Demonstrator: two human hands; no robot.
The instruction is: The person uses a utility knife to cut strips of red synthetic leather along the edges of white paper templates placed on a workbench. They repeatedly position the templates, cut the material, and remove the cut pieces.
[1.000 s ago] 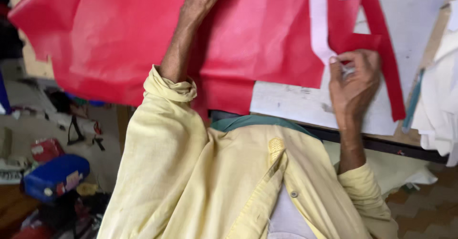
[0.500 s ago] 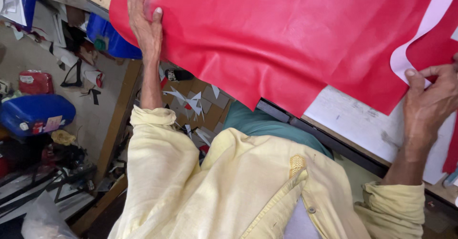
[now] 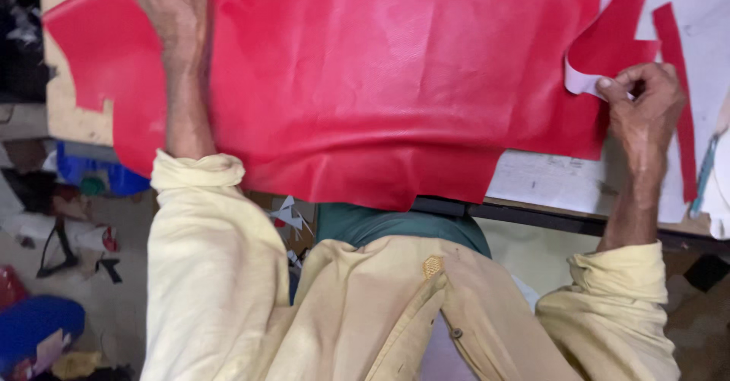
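Observation:
A large red leather-like sheet [image 3: 395,84] lies spread over a pale worktable [image 3: 559,179] and hangs over its near edge. My left hand [image 3: 171,8] rests flat on the sheet at the upper left, fingers pointing away from me. My right hand [image 3: 642,103] pinches a curled corner of the sheet [image 3: 585,77] at the right, where its white underside shows. A narrow red strip [image 3: 677,84] lies on the table just beyond that hand. My yellow sleeves and shirt fill the lower part of the view.
A wooden board edge [image 3: 65,115] shows at the left of the table. Below on the floor are a blue container [image 3: 38,331], white paper scraps [image 3: 287,217] and dark tools [image 3: 57,248]. A bluish tool [image 3: 703,176] lies at the far right.
The view has swung, bringing the sheet closer. My left hand stays pressed on the sheet. My right hand has moved inward and now grips the curled white-backed corner.

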